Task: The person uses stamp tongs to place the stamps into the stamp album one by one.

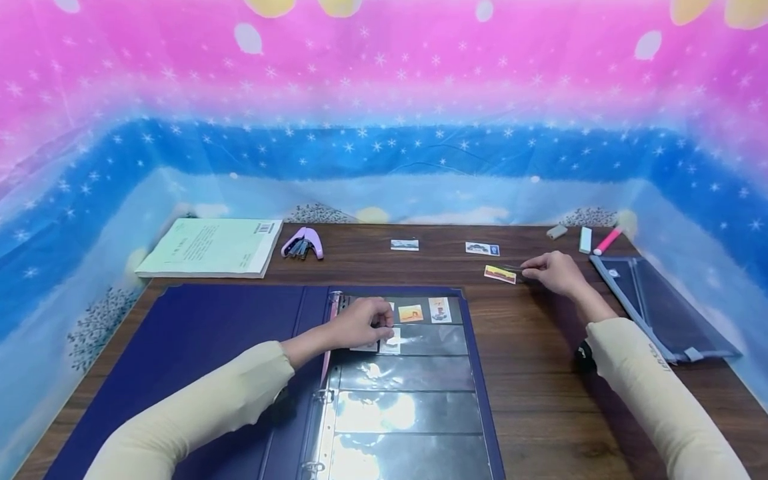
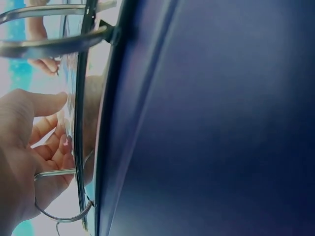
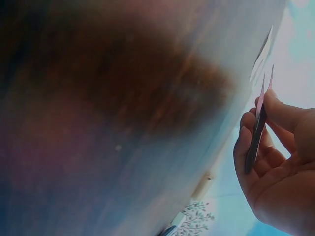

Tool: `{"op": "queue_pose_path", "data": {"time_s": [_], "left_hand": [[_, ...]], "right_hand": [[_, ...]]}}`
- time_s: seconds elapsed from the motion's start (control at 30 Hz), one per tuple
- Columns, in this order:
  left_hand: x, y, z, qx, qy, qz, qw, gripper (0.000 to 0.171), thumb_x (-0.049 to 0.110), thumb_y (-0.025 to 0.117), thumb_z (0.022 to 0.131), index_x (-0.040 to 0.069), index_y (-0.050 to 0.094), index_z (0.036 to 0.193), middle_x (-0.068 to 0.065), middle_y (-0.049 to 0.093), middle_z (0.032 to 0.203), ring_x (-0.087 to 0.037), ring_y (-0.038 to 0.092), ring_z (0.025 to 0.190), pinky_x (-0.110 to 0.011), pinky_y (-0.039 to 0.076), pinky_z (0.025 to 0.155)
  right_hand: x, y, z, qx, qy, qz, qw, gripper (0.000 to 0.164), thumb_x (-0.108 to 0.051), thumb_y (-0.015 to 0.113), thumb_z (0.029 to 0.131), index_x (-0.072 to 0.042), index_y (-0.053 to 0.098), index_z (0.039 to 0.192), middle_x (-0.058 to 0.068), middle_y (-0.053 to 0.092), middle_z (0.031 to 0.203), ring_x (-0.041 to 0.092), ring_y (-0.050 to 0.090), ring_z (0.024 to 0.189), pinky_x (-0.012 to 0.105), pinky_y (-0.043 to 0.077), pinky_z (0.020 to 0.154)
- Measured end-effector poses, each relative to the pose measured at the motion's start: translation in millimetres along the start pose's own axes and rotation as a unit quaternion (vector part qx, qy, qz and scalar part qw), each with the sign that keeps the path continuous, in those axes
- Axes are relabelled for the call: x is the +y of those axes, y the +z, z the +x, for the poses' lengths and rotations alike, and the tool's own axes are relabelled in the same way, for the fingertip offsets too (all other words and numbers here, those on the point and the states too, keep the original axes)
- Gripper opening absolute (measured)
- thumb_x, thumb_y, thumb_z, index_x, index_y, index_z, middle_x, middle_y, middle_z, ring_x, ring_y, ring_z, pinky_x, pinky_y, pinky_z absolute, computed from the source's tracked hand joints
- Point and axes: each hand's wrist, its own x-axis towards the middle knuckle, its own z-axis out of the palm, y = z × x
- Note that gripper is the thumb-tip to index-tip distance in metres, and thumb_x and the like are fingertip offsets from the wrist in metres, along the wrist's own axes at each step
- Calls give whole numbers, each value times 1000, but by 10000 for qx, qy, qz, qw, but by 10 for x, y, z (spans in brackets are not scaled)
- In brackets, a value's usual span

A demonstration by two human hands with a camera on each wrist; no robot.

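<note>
My right hand [image 1: 557, 273] pinches a pair of tweezers [image 3: 257, 125] between thumb and fingers. In the right wrist view their tips stand apart, close to a yellow and red stamp [image 1: 500, 274] on the table. My left hand [image 1: 363, 323] rests over the upper pockets of a black stamp page [image 1: 408, 373], fingers loosely bent and thumb apart from them, with nothing seen in its grasp. The page sits in an open blue ring binder [image 1: 222, 347]. An orange stamp [image 1: 411, 313] and a pale stamp [image 1: 441, 310] fill part of the top row; another stamp [image 1: 391, 341] lies below, partly under my left hand.
Two more stamps, one greyish [image 1: 405, 245] and one with blue [image 1: 483, 249], lie at the back. A green book [image 1: 210, 248] and a purple hole punch or stapler [image 1: 303, 243] stand back left. Erasers [image 1: 585, 240], a pink pen [image 1: 609, 240] and a mesh zip pouch [image 1: 666, 307] lie right.
</note>
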Motion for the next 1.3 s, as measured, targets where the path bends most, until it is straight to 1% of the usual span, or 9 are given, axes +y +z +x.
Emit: {"op": "queue_pose_path", "data": {"time_s": [0.17, 0.3, 0.53, 0.7, 1.0, 1.07, 1.13, 1.23, 1.3], "left_hand": [[-1, -10, -7, -3, -66, -92, 9999, 8, 12, 66, 82, 10, 60, 79, 0, 57, 76, -4, 47, 64, -18, 40, 64], [-2, -6, -11, 0, -51, -102, 9999, 8, 12, 67, 82, 11, 60, 79, 0, 57, 76, -4, 46, 63, -18, 39, 63], [-3, -5, -6, 17, 2, -95, 10000, 8, 12, 68, 81, 11, 60, 78, 0, 56, 75, -5, 46, 64, -17, 39, 63], [0, -18, -3, 29, 44, -179, 9998, 8, 11, 68, 81, 10, 61, 78, 0, 56, 74, -5, 45, 65, -17, 39, 63], [-15, -13, 5, -8, 64, -266, 9996, 7, 12, 67, 81, 10, 61, 78, 1, 55, 73, -5, 45, 64, -18, 38, 62], [-18, -10, 4, -10, 82, -279, 9996, 7, 12, 67, 82, 11, 61, 78, 1, 55, 73, -5, 45, 64, -18, 38, 62], [-20, -10, 0, -15, 110, -297, 9995, 7, 12, 66, 82, 11, 61, 78, 1, 55, 73, -5, 44, 64, -18, 39, 62], [-23, -14, -10, -2, 119, -301, 9995, 7, 12, 66, 82, 10, 60, 78, 1, 54, 72, -4, 43, 63, -18, 38, 61], [-22, -22, -17, 15, 129, -298, 9995, 7, 11, 66, 82, 10, 61, 78, 0, 54, 71, -5, 43, 62, -18, 38, 61]], "right_hand": [[14, 32, 58, -173, 18, -84, 9998, 25, -20, 60, 90, -5, 70, 107, 24, 64, 113, 29, 60, 90, 37, 42, 72], [-8, 67, 86, -189, -41, -100, 9998, 23, -18, 60, 90, -5, 71, 106, 23, 64, 114, 34, 59, 100, 43, 43, 78], [-43, 63, 82, 30, -188, -342, 9992, 19, -16, 61, 89, -6, 73, 98, 17, 68, 101, 33, 61, 96, 45, 43, 79], [-41, 59, 90, 97, -154, -419, 9990, 18, -17, 61, 89, -7, 74, 96, 15, 68, 101, 35, 60, 99, 49, 43, 83], [14, -31, 36, -223, 53, 209, 9995, 25, -19, 59, 90, -3, 70, 105, 22, 65, 113, 39, 58, 107, 49, 45, 85], [45, -73, 10, -339, 126, 357, 9987, 28, -21, 59, 90, -1, 69, 107, 23, 66, 109, 37, 61, 98, 44, 48, 79], [86, -120, -22, -467, 202, 499, 9975, 30, -22, 59, 90, 0, 68, 109, 21, 69, 98, 30, 63, 84, 37, 49, 70], [150, -191, -76, -703, 336, 699, 9945, 33, -22, 59, 91, 4, 66, 110, 13, 67, 78, 18, 57, 69, 30, 46, 61], [183, -221, -111, -893, 411, 796, 9920, 34, -21, 59, 91, 5, 65, 110, 7, 64, 72, 14, 55, 66, 29, 46, 59]]}}
